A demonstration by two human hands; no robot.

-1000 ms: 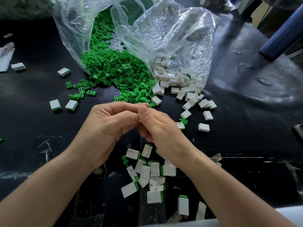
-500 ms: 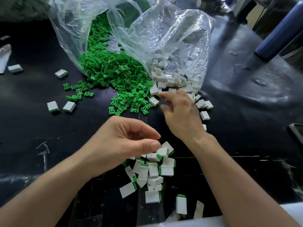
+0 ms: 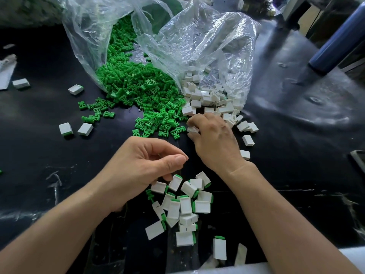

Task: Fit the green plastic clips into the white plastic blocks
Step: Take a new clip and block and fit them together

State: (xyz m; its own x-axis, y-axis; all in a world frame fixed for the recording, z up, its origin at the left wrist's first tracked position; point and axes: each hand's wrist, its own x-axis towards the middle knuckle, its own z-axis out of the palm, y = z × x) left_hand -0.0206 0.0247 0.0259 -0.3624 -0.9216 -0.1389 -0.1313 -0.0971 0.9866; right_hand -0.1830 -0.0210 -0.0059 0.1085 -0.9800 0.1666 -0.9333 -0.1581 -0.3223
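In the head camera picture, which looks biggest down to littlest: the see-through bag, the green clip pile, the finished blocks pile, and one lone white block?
1. see-through bag
2. green clip pile
3. finished blocks pile, though being nearer the camera makes it look bigger
4. lone white block

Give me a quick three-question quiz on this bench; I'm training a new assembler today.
1. True or false: the right hand pinches a green clip.
2. The loose green clips lie: A) left of the white blocks; B) right of them; C) on top of them.
3. Fill in: finished pieces show a ___ edge on a white body.
Key: 1 false, it pinches a white block; 2 A; 3 green.
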